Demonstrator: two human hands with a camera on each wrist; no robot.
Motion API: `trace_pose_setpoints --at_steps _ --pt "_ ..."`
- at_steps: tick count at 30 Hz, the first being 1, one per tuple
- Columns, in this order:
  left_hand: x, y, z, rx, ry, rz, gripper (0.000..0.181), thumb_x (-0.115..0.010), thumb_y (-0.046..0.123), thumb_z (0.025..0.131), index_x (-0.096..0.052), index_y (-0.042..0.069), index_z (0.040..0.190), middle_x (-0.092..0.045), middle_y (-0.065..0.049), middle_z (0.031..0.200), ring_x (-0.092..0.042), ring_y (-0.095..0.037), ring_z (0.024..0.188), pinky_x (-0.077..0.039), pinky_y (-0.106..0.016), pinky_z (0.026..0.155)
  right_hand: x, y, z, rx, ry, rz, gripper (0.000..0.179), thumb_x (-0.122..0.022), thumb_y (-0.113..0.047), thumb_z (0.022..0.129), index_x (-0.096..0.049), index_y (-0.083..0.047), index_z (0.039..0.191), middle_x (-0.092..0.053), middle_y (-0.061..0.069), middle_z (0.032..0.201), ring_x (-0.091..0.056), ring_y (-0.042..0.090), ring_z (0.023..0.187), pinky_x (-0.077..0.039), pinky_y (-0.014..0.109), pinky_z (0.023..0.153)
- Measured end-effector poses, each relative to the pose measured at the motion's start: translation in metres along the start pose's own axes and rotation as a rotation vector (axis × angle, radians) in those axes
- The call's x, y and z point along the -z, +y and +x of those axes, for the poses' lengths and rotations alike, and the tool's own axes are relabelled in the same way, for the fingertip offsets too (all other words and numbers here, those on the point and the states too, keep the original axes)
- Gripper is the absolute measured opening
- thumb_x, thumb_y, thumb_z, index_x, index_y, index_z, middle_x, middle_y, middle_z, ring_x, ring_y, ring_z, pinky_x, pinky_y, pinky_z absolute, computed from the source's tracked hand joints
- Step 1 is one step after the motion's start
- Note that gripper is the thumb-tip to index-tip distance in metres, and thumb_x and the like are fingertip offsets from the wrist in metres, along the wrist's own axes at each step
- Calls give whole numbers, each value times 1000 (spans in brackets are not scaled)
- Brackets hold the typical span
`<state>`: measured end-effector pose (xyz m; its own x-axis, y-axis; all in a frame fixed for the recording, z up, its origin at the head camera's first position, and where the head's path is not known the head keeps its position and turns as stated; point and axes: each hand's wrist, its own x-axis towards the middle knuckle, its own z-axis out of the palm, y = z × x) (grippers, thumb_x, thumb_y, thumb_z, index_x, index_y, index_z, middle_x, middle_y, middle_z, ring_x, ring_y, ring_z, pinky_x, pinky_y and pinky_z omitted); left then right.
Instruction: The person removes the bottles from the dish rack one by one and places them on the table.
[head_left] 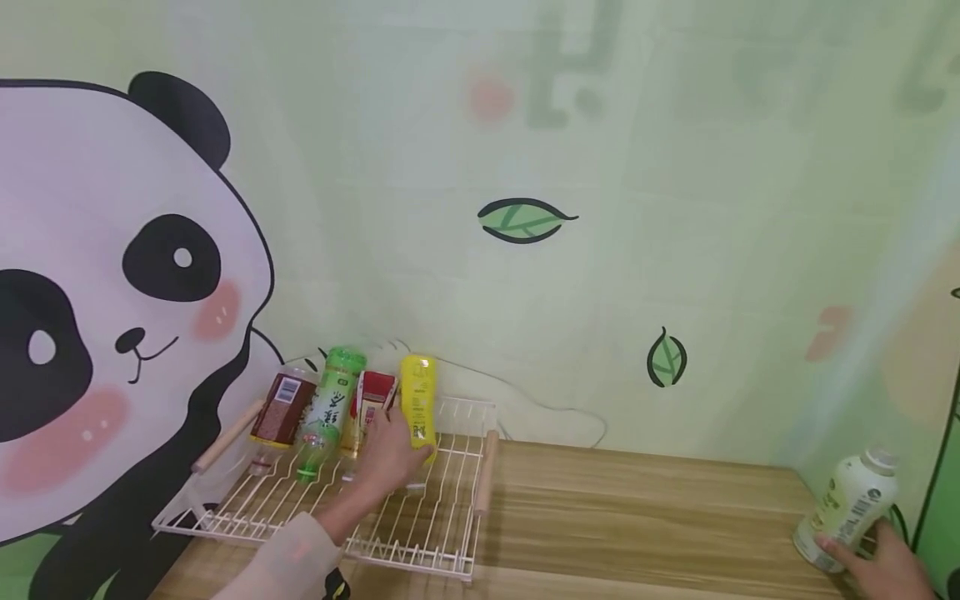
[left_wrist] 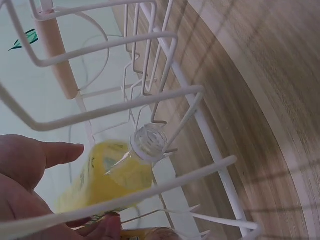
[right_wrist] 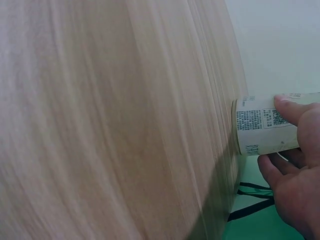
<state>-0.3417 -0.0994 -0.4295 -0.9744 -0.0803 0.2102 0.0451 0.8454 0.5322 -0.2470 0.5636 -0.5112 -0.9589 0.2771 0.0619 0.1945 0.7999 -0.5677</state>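
Note:
Several bottles lean caps-down in a white wire rack (head_left: 442,554). My left hand (head_left: 393,454) reaches in between a red-labelled bottle (head_left: 377,387) and a yellow-labelled bottle (head_left: 418,400). In the left wrist view its thumb stretches out straight beside the yellow bottle, slightly apart from it, while the fingers lie along the lower side. The clear neck and cap (left_wrist: 149,142) of that bottle point toward the rack's wires. At the far right, my right hand (head_left: 888,562) holds a white bottle (head_left: 851,504) low down, its thumb over the printed label (right_wrist: 265,120).
Left of the red-labelled bottle lean a green bottle (head_left: 330,408) and a brown-labelled bottle (head_left: 283,408). Wooden handles (head_left: 486,475) flank the rack on the wood-grain tabletop (head_left: 637,517). Behind hangs a pale green panda backdrop (head_left: 600,292). Dark straps (right_wrist: 252,207) show near the right hand.

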Motion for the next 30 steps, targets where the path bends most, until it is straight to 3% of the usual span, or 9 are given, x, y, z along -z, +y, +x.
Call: trace_pose_setpoints --at_steps 8,13,17,26,30 --pt "-5 -1 2 96 -129 -139 72 -80 21 83 -34 3 136 -59 -14 99 -61 -24 72 -51 -30 49 0 -4 -1 54 5 -3 93 -63 -49 94 -23 23 137 -39 50 128 -49 63 111 -51 60 82" --pt "-7 -5 3 80 -147 -154 80 -80 23 83 -32 0 143 -58 -15 106 -61 -25 78 -54 -33 56 0 -5 -2 42 18 -25 91 -63 -50 94 -25 22 136 -40 50 129 -49 63 111 -50 62 82" --pt "-8 -9 6 91 -180 -144 80 -77 28 87 -32 -3 145 -61 -14 103 -62 -24 81 -55 -36 62 0 -7 -3 -41 -26 -44 97 -59 -59 92 -25 21 137 -40 48 130 -46 62 114 -47 63 85" --pt "-7 -8 8 129 -222 -173 66 -74 31 89 -40 0 137 -62 -12 100 -62 -23 82 -55 -35 64 -1 -13 -6 -88 -44 -107 102 -57 -65 90 -30 23 132 -47 47 123 -51 60 110 -48 64 83" --pt "-9 -7 7 135 -219 -202 57 -75 30 89 -46 2 130 -62 -10 98 -62 -22 79 -54 -33 62 2 -18 -12 -121 -101 -123 106 -56 -68 89 -28 26 131 -50 47 117 -54 59 104 -51 60 78"
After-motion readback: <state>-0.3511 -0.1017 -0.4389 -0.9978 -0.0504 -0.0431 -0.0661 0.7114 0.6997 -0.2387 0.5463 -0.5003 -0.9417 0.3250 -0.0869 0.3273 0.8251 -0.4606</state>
